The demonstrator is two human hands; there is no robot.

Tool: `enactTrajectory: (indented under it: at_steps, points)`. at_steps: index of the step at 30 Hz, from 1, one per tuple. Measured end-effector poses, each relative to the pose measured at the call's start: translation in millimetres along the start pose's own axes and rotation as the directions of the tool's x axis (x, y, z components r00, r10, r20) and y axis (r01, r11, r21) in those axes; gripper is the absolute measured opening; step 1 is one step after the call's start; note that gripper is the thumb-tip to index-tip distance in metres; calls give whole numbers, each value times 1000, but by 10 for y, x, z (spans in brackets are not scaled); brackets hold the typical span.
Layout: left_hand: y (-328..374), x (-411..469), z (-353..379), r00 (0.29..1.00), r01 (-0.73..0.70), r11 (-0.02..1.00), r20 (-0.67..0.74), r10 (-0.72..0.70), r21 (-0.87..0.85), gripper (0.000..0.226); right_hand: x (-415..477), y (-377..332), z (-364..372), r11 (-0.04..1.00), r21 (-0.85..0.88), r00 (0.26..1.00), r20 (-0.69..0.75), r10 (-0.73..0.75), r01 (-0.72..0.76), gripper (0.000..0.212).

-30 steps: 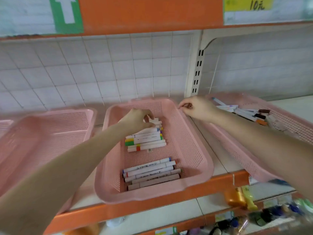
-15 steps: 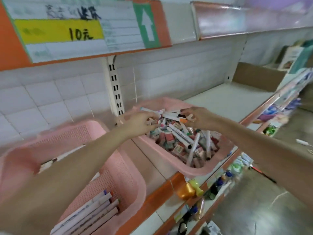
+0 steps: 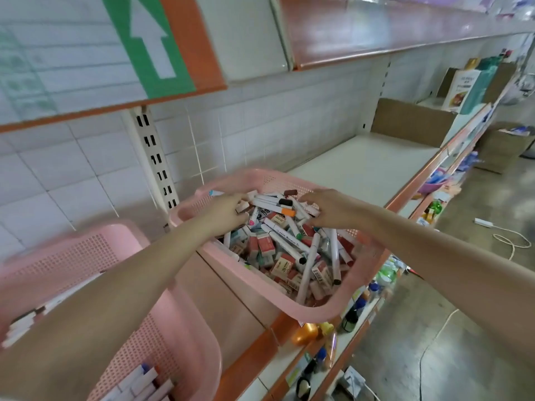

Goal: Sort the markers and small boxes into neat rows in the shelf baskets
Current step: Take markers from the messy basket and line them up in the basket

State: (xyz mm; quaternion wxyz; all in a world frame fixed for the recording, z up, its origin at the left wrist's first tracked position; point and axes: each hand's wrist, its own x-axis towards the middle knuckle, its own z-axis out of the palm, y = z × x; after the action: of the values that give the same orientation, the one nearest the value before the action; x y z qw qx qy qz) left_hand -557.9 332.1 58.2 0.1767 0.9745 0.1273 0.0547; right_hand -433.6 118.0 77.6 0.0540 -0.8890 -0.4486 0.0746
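A long white shelf point(image 3: 362, 169) with an orange front edge runs from near left to far right, under an upper shelf with a sign bearing a green arrow point(image 3: 150, 44). Two pink baskets stand on it. The left basket point(image 3: 86, 256) is nearest, and white markers lie side by side in it point(image 3: 144, 380) at its near end, with more at its left edge, partly hidden by the forearm. The right basket point(image 3: 318, 311) stands just beside it, a little farther along, and is heaped with a jumble of markers point(image 3: 285, 241) and small boxes point(image 3: 285, 263) (mostly pink and white, lying every way). Both arms reach into the far end of this heap. The left hand point(image 3: 228, 211) has its fingers curled down among the markers, and a blue-tipped marker point(image 3: 215, 193) pokes out behind it; whether the hand grips it cannot be told. The right hand point(image 3: 327, 209) lies knuckles up on the far right of the heap, fingers bent over white markers, and its hold is likewise unclear. Between the hands lie markers with black, brown and orange caps. A cardboard box point(image 3: 411, 120) stands far along the shelf.
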Motion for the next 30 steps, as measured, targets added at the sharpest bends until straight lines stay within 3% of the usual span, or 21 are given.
enactTrajectory:
  at_steps: [4,8,14,22,26,30]
  points:
    - [23,14,32,998,-56,995,9,55,87,48,106,-10,-13,1000,-4,1000,4,11,-11,65]
    - [6,37,26,1000,-26,999,-1,26,46,39,161,-68,6,999,-34,1000,25,5,-5,61]
    - [1,68,73,998,-51,994,48,47,92,22,170,-50,81,989,145,1000,-4,26,-26,59]
    - [60,-50,-2,980,-125,991,-161,116,-48,31,133,-92,-22,944,329,988,-152,17,34,27]
    - [147,-259,-108,936,-215,969,-310,167,-126,28,93,-179,-203,923,367,970,-242,-22,112,28]
    - [137,-517,-319,912,-186,965,-398,99,-185,16,117,-438,-371,883,404,936,-337,-98,238,29]
